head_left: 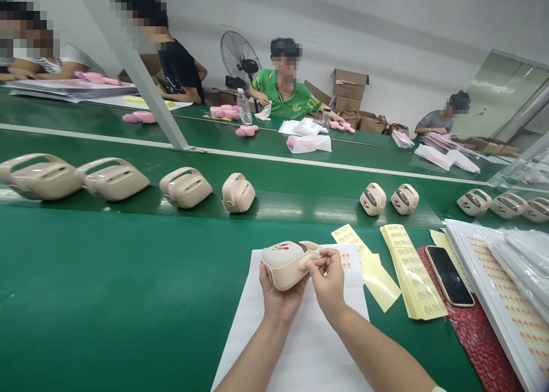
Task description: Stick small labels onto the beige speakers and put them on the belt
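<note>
A cream plastic device [288, 267] with rounded corners, a carry handle, a dark window and a small red print on its pale face rests tilted in my left hand [281, 300]. The fingers of that hand wrap round its underside and near end. My right hand [330, 280] pinches at the handle end of the device, thumb against fingers; whatever lies between the fingertips is too small to make out. Beneath both hands lies a white paper sheet [300, 346], and a small piece with orange stickers [345, 261] shows beside my right hand.
Yellow sticker sheets [414, 272], a phone [449, 276] on red bubble wrap [484, 346] and stacked printed sheets [506, 300] lie to the right. More cream devices [238, 193] stand in a row on the green strip ahead. Across it, co-workers sit with pink items [247, 130].
</note>
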`<state>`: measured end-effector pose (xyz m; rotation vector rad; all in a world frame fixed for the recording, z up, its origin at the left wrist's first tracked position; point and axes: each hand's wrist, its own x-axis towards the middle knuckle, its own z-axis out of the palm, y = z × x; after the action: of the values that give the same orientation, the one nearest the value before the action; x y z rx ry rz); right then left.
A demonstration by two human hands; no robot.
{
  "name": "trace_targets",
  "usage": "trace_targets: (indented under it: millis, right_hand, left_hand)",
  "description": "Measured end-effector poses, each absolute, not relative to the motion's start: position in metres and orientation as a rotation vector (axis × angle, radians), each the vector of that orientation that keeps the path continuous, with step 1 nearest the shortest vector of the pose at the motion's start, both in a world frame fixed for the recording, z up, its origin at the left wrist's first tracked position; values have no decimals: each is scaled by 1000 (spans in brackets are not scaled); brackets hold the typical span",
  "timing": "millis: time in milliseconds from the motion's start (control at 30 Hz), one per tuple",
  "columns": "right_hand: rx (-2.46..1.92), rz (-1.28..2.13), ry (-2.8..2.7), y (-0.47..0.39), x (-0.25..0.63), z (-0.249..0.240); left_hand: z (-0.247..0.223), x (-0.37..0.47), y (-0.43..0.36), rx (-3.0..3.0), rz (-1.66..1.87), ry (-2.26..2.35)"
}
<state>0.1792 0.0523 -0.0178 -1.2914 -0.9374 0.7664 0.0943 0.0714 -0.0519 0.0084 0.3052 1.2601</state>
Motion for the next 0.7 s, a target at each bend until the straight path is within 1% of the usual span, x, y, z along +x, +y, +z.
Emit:
trace_targets:
  millis: [133, 233, 300, 367, 467, 700]
  right_hand:
    - [-1340, 617, -992, 52, 177, -31]
    - [-1333, 467, -1164, 53, 181, -39]
    - [-1337, 433, -1292, 54, 186, -40]
    - [-1364, 472, -1331, 55, 191, -39]
    - [-1398, 586, -1242, 59, 193, -37]
    - [-1328, 974, -909, 72, 198, -46]
  left_hand:
    - [-51, 95, 70, -11, 1266, 295]
    - [-51, 94, 70, 3, 1268, 298]
    - [-52, 93, 70, 11, 1274, 319]
    - [-54, 92, 71, 18, 1282, 356]
    - [-55, 91, 71, 25, 1313, 400]
    - [-49, 91, 69, 34, 1222, 351]
